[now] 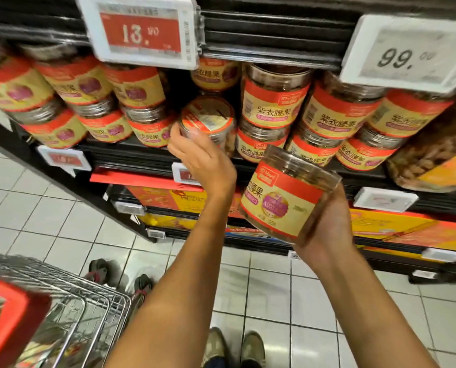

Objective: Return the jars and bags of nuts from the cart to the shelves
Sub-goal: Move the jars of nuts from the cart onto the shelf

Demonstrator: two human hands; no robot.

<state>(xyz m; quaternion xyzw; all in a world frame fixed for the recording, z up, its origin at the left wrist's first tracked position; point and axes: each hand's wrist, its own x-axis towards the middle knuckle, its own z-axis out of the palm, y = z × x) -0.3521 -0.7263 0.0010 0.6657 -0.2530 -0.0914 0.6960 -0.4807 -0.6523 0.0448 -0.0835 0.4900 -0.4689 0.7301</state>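
My left hand grips a clear jar of nuts with a red and yellow label, tilted lid-forward in a gap among the stacked jars on the black shelf. My right hand holds a second jar of the same kind from below, tilted, in front of the shelf edge and lower than the first. The wire cart stands at the lower left, its contents mostly out of view.
Price tags hang from the shelf above, partly covering the jars. A large bag of nuts sits at the right end of the shelf. Boxed goods fill the lower shelves. Another person's feet stand beyond the cart on the tiled floor.
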